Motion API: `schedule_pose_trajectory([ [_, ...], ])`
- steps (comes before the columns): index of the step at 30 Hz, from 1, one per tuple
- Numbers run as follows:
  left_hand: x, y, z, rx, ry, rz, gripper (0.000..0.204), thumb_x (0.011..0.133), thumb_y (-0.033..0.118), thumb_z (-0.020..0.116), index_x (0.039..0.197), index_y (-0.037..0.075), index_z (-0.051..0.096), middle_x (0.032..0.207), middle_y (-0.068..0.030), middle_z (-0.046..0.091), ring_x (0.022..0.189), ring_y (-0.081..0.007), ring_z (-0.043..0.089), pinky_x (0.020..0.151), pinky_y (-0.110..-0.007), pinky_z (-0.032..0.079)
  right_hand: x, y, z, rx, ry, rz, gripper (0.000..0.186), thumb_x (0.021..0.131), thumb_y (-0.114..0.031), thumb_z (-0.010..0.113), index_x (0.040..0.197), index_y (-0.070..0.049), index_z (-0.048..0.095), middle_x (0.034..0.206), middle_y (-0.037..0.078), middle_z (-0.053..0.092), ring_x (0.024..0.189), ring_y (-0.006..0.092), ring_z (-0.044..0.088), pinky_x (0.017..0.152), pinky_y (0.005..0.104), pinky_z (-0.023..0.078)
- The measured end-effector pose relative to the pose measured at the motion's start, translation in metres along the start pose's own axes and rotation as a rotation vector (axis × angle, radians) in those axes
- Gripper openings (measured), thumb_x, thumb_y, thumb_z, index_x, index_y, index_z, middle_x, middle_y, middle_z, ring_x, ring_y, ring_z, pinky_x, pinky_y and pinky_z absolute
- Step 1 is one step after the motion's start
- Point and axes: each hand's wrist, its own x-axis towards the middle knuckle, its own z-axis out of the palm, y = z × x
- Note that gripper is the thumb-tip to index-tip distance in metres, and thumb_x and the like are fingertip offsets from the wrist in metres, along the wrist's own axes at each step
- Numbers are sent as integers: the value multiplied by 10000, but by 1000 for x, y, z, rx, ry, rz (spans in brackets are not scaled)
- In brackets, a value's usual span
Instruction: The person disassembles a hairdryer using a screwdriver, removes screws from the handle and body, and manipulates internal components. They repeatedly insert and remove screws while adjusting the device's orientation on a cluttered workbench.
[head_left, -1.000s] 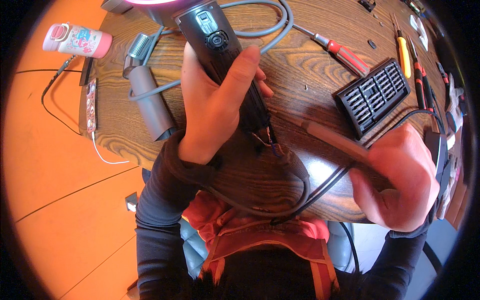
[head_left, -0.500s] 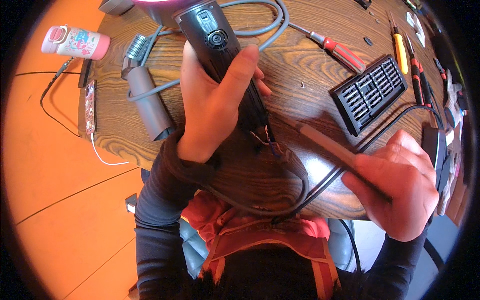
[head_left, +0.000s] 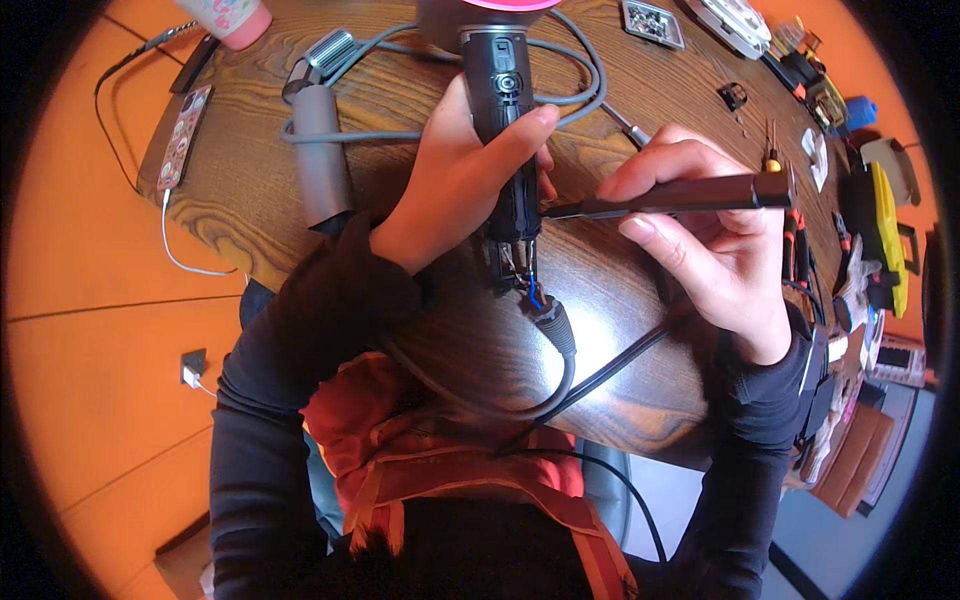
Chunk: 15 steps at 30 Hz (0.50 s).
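My left hand (head_left: 465,175) is wrapped round the black handle of a hair dryer (head_left: 518,205), thumb across its front below the buttons. The dryer's head with a pink rim is cut off at the top of the view. At the handle's lower end, bare wires (head_left: 534,290) show between it and the ribbed sleeve of the power cord (head_left: 552,322). My right hand (head_left: 715,235) grips a dark, slim, pen-like tool (head_left: 690,196) whose thin tip meets or nearly meets the handle's right side. The tool's exact kind is unclear.
A grey tube (head_left: 320,160), a mesh cylinder (head_left: 330,52) and looped grey cable (head_left: 385,137) lie left of the dryer. Beyond them are a pink-white cup (head_left: 238,22) and a decorated strip (head_left: 183,145). A small parts tray (head_left: 652,22) stands far right; hand tools crowd the right edge.
My right hand has risen and moved left, bringing the tool nearly level with its tip at the handle. The dryer is more upright. The view has shifted; the bit case is hidden now.
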Motion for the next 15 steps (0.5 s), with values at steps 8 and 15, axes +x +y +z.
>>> schedule_pose_trajectory([
  [8,7,-7,-7,-227,-35,-76,221,821,224,572,874,45,454,686,-59,537,578,-123,553,530,-230,477,20,19,22,265,80,-157,644,786,46,552,1295,-46,168,980,215,574,919,280,584,828,360,466],
  [15,7,-7,-6,-216,-41,-39,187,844,205,536,898,41,465,672,-34,536,586,-94,546,520,-204,459,25,14,29,117,104,-344,953,761,87,571,1342,-234,-112,896,240,572,807,294,613,717,402,526],
])
